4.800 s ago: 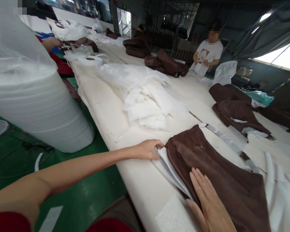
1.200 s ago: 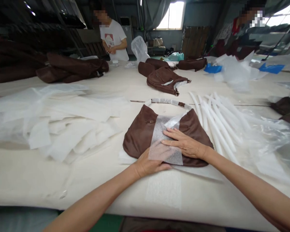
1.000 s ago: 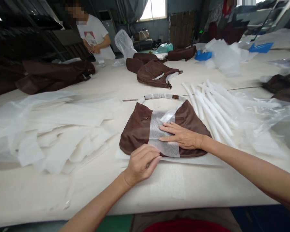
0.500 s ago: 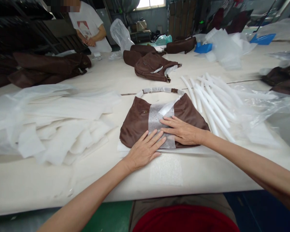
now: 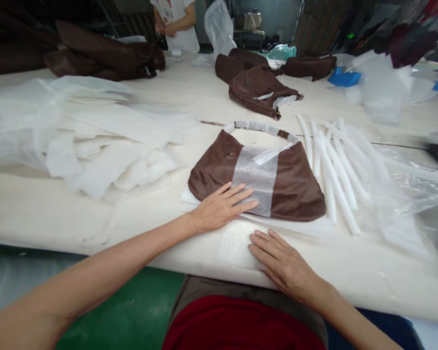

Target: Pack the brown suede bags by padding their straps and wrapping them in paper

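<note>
A brown leather bag (image 5: 299,187) lies flat on the white table (image 5: 40,214) in front of me, its handle (image 5: 263,128) wrapped in white. A strip of white foam sheet (image 5: 257,177) lies across the bag's middle. My left hand (image 5: 221,209) rests open and flat on the bag's near edge, fingertips touching the strip. My right hand (image 5: 282,262) lies open, palm down, on a second foam sheet (image 5: 235,240) at the table's near edge. A white sheet (image 5: 295,224) shows under the bag.
A heap of white foam sheets (image 5: 95,141) fills the left. White foam tubes (image 5: 332,160) and clear plastic (image 5: 412,184) lie to the right. More brown bags (image 5: 263,87) sit farther back, a dark pile (image 5: 102,53) at far left. A person (image 5: 177,22) stands at the far side.
My right hand has come off the bag and foam strip and now lies on the loose foam sheet at the near edge. My left hand stays flat on the bag.
</note>
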{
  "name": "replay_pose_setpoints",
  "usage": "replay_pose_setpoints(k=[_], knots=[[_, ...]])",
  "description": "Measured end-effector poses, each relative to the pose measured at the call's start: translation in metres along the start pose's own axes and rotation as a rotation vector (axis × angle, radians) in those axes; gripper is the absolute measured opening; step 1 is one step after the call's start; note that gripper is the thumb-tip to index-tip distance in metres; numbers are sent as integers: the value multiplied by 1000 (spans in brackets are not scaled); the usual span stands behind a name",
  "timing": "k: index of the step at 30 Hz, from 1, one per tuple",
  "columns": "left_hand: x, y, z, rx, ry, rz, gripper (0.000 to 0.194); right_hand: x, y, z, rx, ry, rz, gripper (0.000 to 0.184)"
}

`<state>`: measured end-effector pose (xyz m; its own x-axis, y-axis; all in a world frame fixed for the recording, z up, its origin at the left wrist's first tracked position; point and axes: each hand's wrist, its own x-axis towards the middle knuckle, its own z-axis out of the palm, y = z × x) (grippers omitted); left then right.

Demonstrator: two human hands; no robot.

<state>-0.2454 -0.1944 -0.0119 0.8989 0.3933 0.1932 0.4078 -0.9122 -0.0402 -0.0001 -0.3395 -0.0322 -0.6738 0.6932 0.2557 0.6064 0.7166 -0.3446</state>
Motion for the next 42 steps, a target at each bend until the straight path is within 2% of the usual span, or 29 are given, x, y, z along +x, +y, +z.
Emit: replay_pose_setpoints(k=[6, 10, 12, 15, 19, 21, 24, 26, 27, 30, 32, 35, 38, 40, 42], knots=[[1, 1, -1, -5, 8, -2, 51, 20, 6, 8, -65, 128, -58, 61], [-3, 3, 3, 41, 11, -7, 47, 26, -14, 16, -48, 207, -123, 46], [-5, 4, 6, 47, 14, 3, 50, 24, -26, 15, -7, 223, -113, 45], [-7, 4, 11, 16, 31, 5, 50, 25, -34, 2, 51, 255, -95, 47], [-7, 0, 6, -55, -31, -11, 51, 45, -23, -29, 32, 366, -116, 35], [-6, -4, -3, -113, -101, -1, 61, 59, -12, -41, 17, 408, -63, 27], [-5, -9, -22, -230, -196, 47, 82, 77, 7, -48, 74, 425, 125, 21], [-2, -12, -33, -309, -231, 66, 88, 84, 20, -45, 137, 419, 295, 28], [-1, -13, -36, -340, -234, 60, 84, 87, 25, -42, 162, 412, 378, 33], [3, -14, -33, -424, -153, -47, 47, 94, 36, -34, 200, 394, 575, 40], [5, -13, -26, -517, -37, -173, 31, 97, 38, -31, 225, 381, 667, 39], [8, -10, -16, -654, 131, -375, 25, 103, 41, -30, 265, 370, 778, 35], [11, -6, -13, -667, 203, -539, 23, 105, 45, -30, 274, 398, 839, 35], [13, -3, -13, -629, 199, -623, 25, 103, 43, -30, 273, 511, 851, 28], [14, -2, -13, -597, 182, -685, 28, 98, 35, -31, 220, 703, 806, 12]])
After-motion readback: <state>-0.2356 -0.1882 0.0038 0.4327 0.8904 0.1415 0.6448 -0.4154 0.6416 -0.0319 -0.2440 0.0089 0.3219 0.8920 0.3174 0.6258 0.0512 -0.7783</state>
